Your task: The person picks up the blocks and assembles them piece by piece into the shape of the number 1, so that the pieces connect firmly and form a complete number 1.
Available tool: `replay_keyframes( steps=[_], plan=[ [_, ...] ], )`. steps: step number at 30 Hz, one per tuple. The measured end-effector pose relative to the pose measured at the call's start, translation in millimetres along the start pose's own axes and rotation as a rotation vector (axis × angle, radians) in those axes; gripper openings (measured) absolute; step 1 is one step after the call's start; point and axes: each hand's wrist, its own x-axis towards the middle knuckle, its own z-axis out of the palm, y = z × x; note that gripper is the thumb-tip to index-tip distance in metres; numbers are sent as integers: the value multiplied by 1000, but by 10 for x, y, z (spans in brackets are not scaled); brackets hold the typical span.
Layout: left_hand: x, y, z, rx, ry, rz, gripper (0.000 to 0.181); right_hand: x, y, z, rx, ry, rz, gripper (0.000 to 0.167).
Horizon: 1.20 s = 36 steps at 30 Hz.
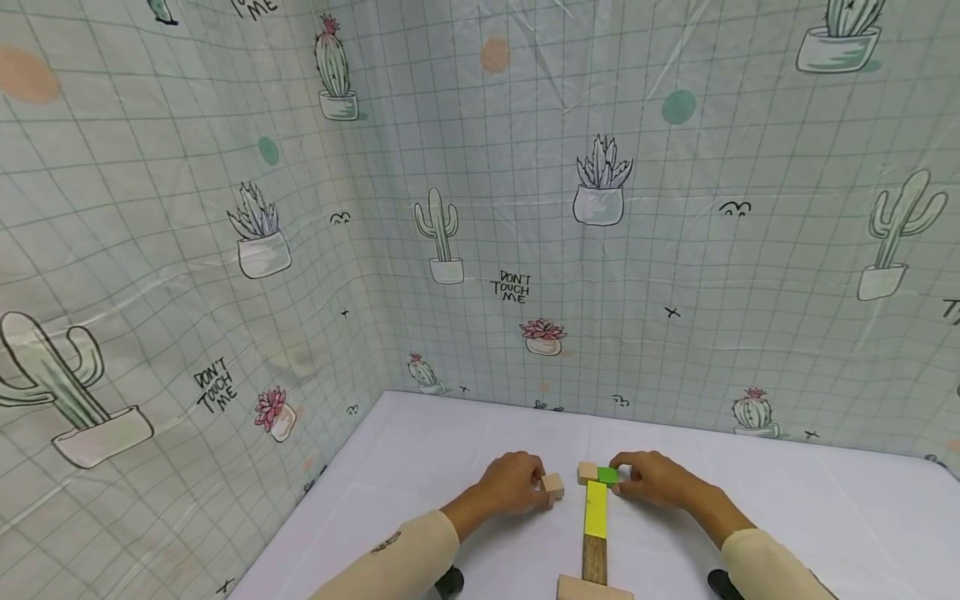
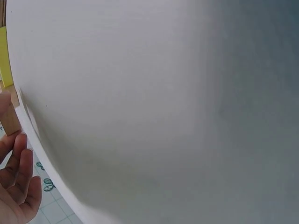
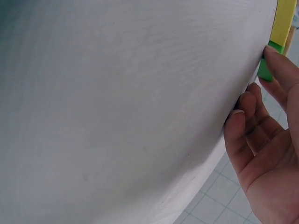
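My left hand [image 1: 516, 483] pinches a plain wooden block [image 1: 553, 486] between thumb and fingers, left of a row of blocks. In the left wrist view the same wooden block [image 2: 10, 120] sits between thumb and fingertips. With thumb and forefinger my right hand [image 1: 654, 479] pinches a green block [image 1: 608, 476], which lies against another plain block [image 1: 587, 472] at the row's far end. Both meet the far end of a yellow block [image 1: 596, 510]. In the right wrist view the green block [image 3: 265, 69] is partly hidden by the thumb.
Nearer me, a dark brown wooden block [image 1: 595, 559] continues the line from the yellow one. A wider light wooden block [image 1: 595, 588] lies crosswise at its near end, cut by the frame edge. The white table [image 1: 465, 429] meets a cactus-print sheet [image 1: 645, 250] behind.
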Motion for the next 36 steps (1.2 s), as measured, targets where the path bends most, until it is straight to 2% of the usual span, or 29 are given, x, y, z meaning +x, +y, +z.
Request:
replay_keyframes(
  steps=[15,27,36],
  plan=[
    [79,25,10,25,10,6,30,-9,-2,0,-1,-3,19,34],
    [138,80,45,75,19,-3,30,-11,4,3,1,1,-9,35],
    [178,103,51,90,5,-11,28,-14,-18,-2,10,-3,9,33]
  ],
)
